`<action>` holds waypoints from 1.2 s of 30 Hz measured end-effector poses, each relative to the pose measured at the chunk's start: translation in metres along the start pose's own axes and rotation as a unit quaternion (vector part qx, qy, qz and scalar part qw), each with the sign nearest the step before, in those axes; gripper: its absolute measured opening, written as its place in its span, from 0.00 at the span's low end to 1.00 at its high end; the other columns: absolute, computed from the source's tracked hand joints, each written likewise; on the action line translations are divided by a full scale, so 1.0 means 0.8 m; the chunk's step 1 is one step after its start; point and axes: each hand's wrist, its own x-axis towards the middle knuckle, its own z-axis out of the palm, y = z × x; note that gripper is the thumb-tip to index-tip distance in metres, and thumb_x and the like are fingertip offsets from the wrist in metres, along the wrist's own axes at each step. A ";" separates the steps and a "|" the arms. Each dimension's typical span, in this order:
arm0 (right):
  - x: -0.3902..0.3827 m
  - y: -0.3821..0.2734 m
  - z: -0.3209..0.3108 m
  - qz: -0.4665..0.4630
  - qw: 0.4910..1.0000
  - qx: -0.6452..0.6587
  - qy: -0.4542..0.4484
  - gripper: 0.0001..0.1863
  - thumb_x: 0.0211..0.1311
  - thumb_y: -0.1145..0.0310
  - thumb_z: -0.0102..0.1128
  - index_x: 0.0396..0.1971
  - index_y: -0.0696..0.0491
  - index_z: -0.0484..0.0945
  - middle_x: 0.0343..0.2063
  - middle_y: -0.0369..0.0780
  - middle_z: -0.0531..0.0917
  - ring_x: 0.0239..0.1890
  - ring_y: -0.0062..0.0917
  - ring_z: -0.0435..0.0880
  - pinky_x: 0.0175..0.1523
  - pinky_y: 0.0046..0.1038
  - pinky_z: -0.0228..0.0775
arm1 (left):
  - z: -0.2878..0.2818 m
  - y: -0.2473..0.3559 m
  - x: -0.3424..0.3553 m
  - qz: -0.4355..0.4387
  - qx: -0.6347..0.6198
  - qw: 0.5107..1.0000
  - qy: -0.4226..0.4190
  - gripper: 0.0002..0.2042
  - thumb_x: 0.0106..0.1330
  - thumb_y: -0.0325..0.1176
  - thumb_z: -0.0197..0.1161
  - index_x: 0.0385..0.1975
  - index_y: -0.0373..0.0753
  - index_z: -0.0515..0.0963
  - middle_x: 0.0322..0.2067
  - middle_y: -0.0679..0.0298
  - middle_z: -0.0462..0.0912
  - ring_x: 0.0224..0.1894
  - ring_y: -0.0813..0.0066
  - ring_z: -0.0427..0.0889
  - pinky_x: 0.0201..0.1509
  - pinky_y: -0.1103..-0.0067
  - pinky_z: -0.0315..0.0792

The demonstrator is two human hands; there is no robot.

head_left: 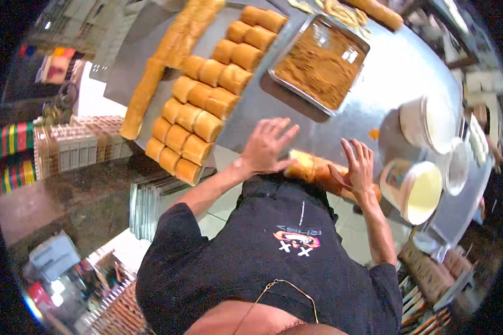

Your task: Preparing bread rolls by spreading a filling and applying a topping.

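Observation:
A long golden-brown bread loaf [318, 170], scored into sections, lies at the near edge of the metal table [251, 123], close to my body. My left hand [269, 146] hovers by its left end, fingers spread, with nothing in it. Over its right part is my right hand [356, 166], fingers apart and thumb stretched toward the crust; whether it touches cannot be made out. Beyond the hands sits a rectangular metal tray [269, 71] of brown powder [318, 67]. On the left, a large baking sheet [176, 78] carries rows of golden bread rolls [207, 103].
Two white buckets stand at the right: an upper bucket [425, 123] and a lower bucket [422, 195] with pale yellow contents. Peelings or pale strips [346, 14] and another long loaf [381, 12] lie at the back. Stacked metal sheets [143, 209] stand below left, near light crates [75, 145].

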 end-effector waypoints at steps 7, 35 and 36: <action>0.375 -0.124 0.047 -0.145 0.979 0.090 0.115 0.33 0.50 0.59 0.70 0.59 0.48 0.72 0.61 0.48 0.70 0.63 0.47 0.68 0.65 0.48 0.63 | -0.111 -0.275 -0.022 -0.298 0.091 0.936 0.164 0.34 0.60 0.47 0.68 0.63 0.35 0.67 0.58 0.46 0.70 0.59 0.45 0.70 0.65 0.57 0.64; 0.766 -0.187 0.162 -0.227 0.956 -0.154 0.099 0.36 0.47 0.60 0.72 0.59 0.30 0.69 0.57 0.34 0.68 0.65 0.38 0.62 0.51 0.53 0.73 | -0.132 -0.469 0.025 -0.313 0.161 0.922 0.158 0.28 0.45 0.40 0.75 0.49 0.39 0.77 0.42 0.52 0.77 0.45 0.50 0.80 0.47 0.58 0.77; 0.762 -0.194 0.150 -0.215 0.958 -0.142 0.125 0.35 0.47 0.60 0.72 0.59 0.30 0.69 0.57 0.34 0.68 0.65 0.37 0.62 0.50 0.52 0.74 | -0.150 -0.462 0.025 -0.301 0.160 0.923 0.177 0.28 0.45 0.39 0.75 0.49 0.39 0.77 0.42 0.52 0.76 0.45 0.49 0.80 0.47 0.58 0.77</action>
